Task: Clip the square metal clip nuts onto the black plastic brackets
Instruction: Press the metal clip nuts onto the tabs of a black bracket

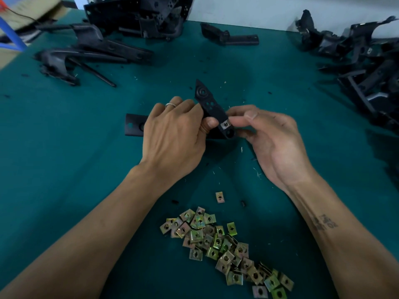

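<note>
Item 1, nearest the person: heap of square metal clip nuts (224, 244), yellow-zinc finish, trailing from the six o'clock edge toward five o'clock. One stray clip nut (220, 197) lies apart at the heap's twelve o'clock, between the two forearms.

Item 2: right forearm, inner side, dark tattooed lettering (323, 222). Blurred; not readable.

Item 3, centre of the green table (64, 169): black plastic bracket (210, 104), held between both hands. Long axis runs from about eleven o'clock (pointed far end) to five o'clock (near end). A seated clip nut (225, 125) shows on the near end, just above a round hole.

Item 4: left hand (172, 134), ring on one finger, fingers curled round the bracket's middle, thumb pressed beside the nut at its nine o'clock.

Item 5: right hand (269, 137), thumb and forefinger pinching the bracket's near end at the nut's three o'clock. This hand is the nearer to the nut; any final push would likely run along the bracket's edge from its side.

Item 6: flat black plate (132, 125), partly hidden behind the left hand.

Item 7, far: bracket stacks at ten o'clock (90, 50), twelve o'clock (140, 16) and two o'clock (362, 57); single bracket (231, 37) at one o'clock.

No brand or label legible anywhere.
</note>
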Motion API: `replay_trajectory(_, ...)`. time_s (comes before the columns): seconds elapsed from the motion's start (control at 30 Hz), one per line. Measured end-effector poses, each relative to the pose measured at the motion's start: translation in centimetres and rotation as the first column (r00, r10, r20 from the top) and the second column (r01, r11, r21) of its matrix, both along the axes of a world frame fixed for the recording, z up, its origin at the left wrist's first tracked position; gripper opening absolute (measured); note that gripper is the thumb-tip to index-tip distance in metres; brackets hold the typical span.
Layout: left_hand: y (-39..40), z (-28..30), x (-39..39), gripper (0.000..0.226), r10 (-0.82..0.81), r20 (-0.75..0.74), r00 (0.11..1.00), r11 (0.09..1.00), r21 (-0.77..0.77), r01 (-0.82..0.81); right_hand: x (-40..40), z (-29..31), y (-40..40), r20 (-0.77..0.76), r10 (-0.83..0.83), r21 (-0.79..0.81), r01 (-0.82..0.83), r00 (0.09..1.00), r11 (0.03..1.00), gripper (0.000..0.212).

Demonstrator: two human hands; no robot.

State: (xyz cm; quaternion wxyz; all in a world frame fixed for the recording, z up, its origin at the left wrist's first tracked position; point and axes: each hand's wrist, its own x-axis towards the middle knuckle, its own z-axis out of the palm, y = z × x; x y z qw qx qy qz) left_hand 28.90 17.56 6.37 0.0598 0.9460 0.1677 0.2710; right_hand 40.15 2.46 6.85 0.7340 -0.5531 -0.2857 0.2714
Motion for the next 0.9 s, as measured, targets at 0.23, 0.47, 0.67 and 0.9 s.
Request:
replay_trajectory(0.23,-0.3,0.3,0.1,0.041,0.036,0.033,0.999,0.997,-0.063,-0.034,-0.8,1.0,-2.3,0.622,-0.081,-0.094,0.178,0.779,0.980,0.009)
replay_trajectory(0.47,-0.3,0.3,0.2,0.039,0.041,0.049,0.998,0.996,-0.079,-0.037,-2.5,2.5,-3.2,0.472,0.598,-0.709,-0.123,0.647,0.694,0.021)
replay_trajectory(0.67,-0.3,0.2,0.2,0.038,0.038,0.074,0.997,0.996,-0.083,-0.032,-3.4,3.1,-2.7,0.510,0.622,-0.728,-0.088,0.594,0.680,0.018)
replay_trajectory(0.9,-0.2,0.2,0.2,0.040,0.043,0.059,0.997,0.995,-0.091,-0.037,-3.9,3.1,-2.5,0.550,0.623,-0.726,-0.050,0.556,0.686,0.018)
